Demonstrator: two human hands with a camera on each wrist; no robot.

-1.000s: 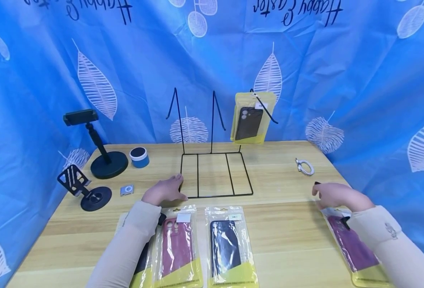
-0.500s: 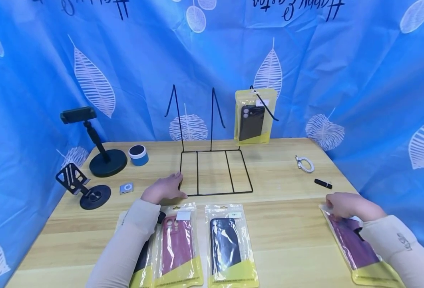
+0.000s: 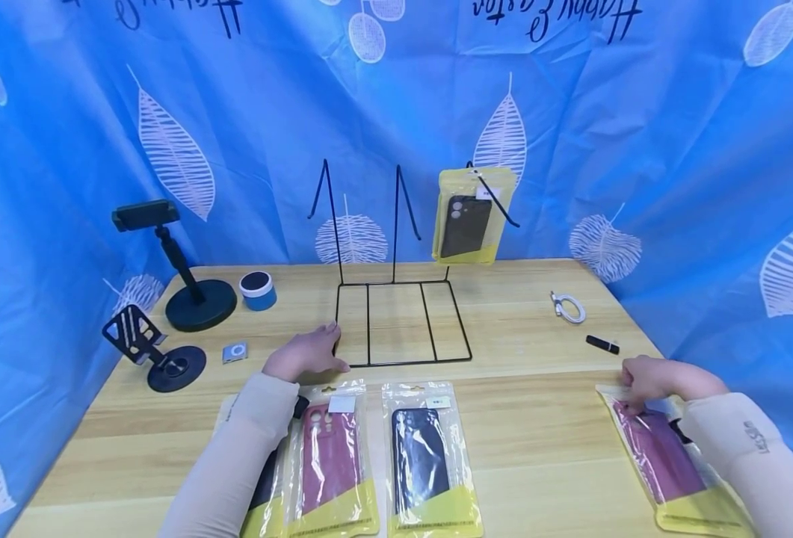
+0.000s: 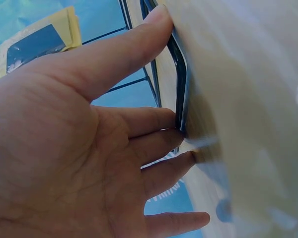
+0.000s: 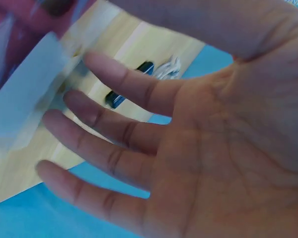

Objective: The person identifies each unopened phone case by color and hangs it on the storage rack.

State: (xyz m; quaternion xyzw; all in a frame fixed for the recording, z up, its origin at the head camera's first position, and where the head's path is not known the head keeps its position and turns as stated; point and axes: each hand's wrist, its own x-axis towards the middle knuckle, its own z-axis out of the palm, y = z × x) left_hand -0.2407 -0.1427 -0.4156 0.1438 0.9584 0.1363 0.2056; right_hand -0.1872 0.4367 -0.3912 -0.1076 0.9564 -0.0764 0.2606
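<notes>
Hands on the wire rack and a packaged phone case

The left hand (image 3: 305, 354), fingers straight, presses the wire rack's (image 3: 401, 325) front-left corner at frame centre. The right hand (image 3: 652, 379), fingers loosely spread, touches the top of a maroon packaged case (image 3: 665, 459) at lower right. Two more cases (image 3: 423, 463) lie along the bottom edge.

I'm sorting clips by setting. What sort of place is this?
Probably a staged tabletop set for displaying phone accessories, not a real shop: a wooden table backed by a blue printed cloth, a black wire display rack with one packaged phone case hanging on it, and phone stands nearby.
</notes>
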